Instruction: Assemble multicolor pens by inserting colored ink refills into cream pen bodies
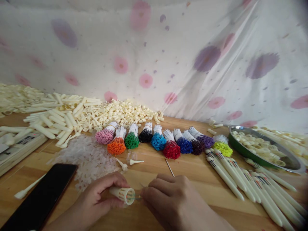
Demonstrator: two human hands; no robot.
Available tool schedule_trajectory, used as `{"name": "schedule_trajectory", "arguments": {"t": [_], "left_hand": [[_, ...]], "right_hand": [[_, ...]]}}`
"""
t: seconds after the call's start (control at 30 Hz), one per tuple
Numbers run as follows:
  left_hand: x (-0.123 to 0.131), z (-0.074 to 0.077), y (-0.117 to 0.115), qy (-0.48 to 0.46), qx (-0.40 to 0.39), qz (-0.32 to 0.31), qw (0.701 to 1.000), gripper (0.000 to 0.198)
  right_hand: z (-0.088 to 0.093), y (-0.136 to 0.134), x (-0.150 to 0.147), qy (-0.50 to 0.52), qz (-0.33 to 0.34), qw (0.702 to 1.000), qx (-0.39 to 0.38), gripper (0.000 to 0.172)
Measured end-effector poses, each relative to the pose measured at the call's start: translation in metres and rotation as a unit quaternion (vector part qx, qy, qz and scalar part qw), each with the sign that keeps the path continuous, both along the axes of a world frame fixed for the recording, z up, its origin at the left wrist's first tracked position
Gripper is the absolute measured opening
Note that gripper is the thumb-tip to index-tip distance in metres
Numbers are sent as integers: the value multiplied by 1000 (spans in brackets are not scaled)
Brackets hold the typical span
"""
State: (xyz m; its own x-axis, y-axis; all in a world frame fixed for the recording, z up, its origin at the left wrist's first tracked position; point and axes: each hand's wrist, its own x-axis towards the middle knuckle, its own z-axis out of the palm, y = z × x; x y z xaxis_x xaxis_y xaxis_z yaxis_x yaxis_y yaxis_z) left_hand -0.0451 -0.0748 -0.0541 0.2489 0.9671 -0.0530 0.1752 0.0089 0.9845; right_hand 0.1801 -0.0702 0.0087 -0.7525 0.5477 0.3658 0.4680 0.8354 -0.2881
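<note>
1. Floral curtain (149,41) = backdrop; wood table (149,173) below it.
2. Containers: green oval tray w/ silver rim (230,140), R side, holds a heap of cream ring-like pcs (260,144), too many to count. Flat pale box (36,142) at L edge, contents unclear.
3. Counts: 10 refill bundles (158,139) in a row, white stems up & back, colored ends fwd: pink, orange, green, black, lt blue, red, blue, dk purple, purple, yellow-green. 1 loose refill (169,167) just fwd of the row. 3 cream plugs (136,162) apart from the heap: 2 nr the clear bits, 1 by the phone. 1 dark phone (39,199).
4. Multicolor pens (225,171), R side, overlap; several, exact no. unclear. Clear plastic bits (84,157) & big cream parts heap (120,112), L & back: uncountable.
5. L hand (103,195): thumb & fingers clamped around 1 slotted cream tube (117,192), lying tilted, open end twd the other hand; tube is front ctr, above table. Colored bits show inside.
6. R hand (166,195): fingertips pinched tog. on a thin stick (137,197) at tube's mouth; blurred, can't tell how far in.
</note>
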Motion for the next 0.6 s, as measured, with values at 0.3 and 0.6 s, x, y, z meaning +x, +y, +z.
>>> {"name": "schedule_trajectory", "arguments": {"t": [0.3, 0.6], "left_hand": [[4, 11, -5, -2, -49, -57, 997, 22], [4, 14, 0, 46, 17, -99, 994, 15]], "right_hand": [[-8, 5, 5, 36, 46, 996, 67, 27], [-20, 4, 4, 79, 13, 996, 48, 25]]}}
